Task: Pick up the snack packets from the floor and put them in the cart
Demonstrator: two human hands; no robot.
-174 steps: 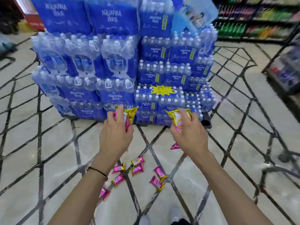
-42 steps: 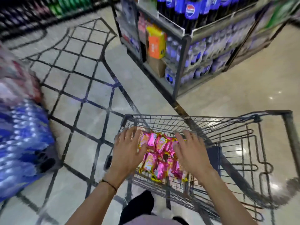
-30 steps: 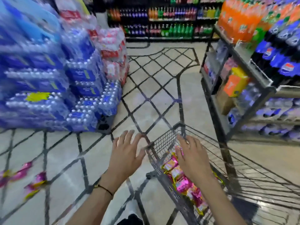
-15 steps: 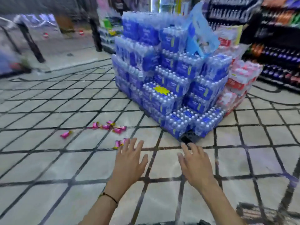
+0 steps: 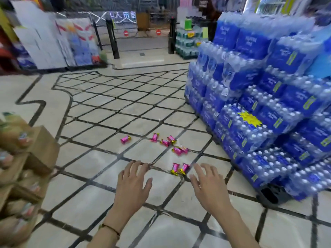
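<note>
Several pink and gold snack packets lie scattered on the tiled floor ahead of me. The nearest pair (image 5: 179, 168) sits just beyond my fingertips, a cluster (image 5: 169, 140) lies farther off, and a single packet (image 5: 125, 139) lies apart to the left. My left hand (image 5: 133, 183) and my right hand (image 5: 208, 183) are stretched forward above the floor, fingers spread, holding nothing. The cart is out of view.
A tall stack of shrink-wrapped blue water bottle packs (image 5: 259, 108) fills the right side. Cardboard boxes of goods (image 5: 23, 158) stand at the left edge. Entry gates with black posts (image 5: 114, 40) and more stacked goods stand at the back.
My view has swung from the cart back to the floor. Both hands have left the cart without packets and now reach toward the packets, which are nearer than half a second ago.
</note>
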